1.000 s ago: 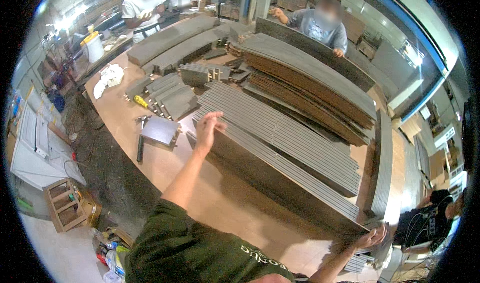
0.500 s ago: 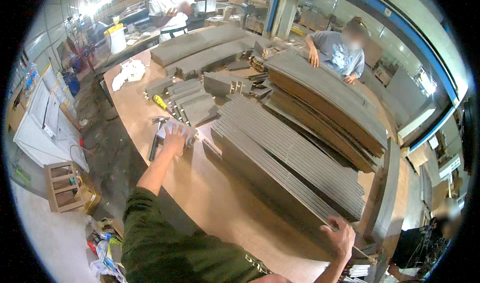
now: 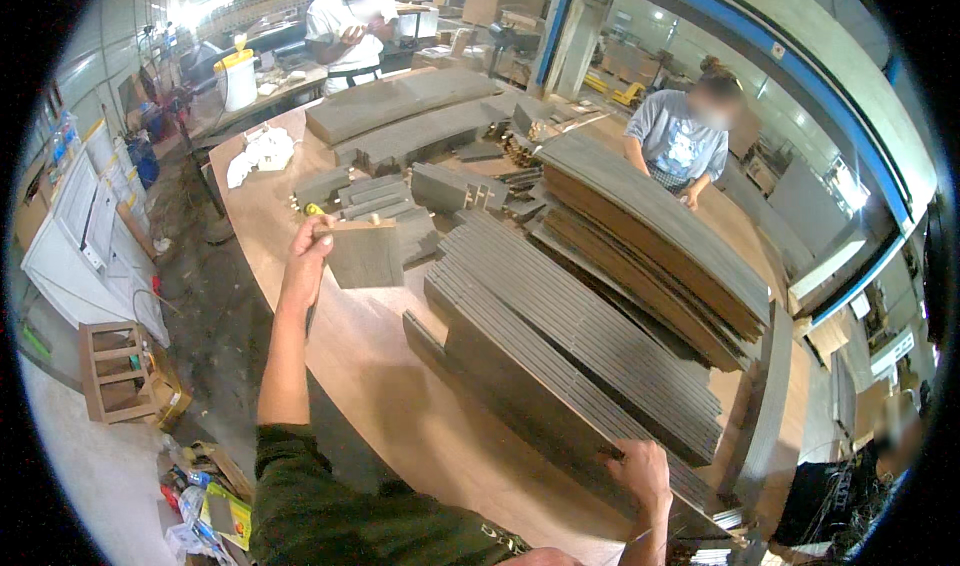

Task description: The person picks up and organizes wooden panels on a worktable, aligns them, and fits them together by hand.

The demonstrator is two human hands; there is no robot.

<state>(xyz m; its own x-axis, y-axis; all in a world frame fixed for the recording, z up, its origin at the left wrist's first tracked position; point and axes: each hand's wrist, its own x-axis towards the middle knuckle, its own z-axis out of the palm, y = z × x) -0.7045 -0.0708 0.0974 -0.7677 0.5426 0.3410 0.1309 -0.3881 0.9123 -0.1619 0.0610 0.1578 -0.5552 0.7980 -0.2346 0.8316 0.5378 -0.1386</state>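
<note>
In my remote view, the left hand (image 3: 303, 271) pinches a small grey panel (image 3: 365, 258) between thumb and fingers, by its pegged edge, above the left edge of the table (image 3: 370, 366). The right hand (image 3: 643, 471) curls its fingers at the top of the foremost long grey panel (image 3: 540, 406), toward the near right corner; whether they pinch it, I cannot tell.
</note>
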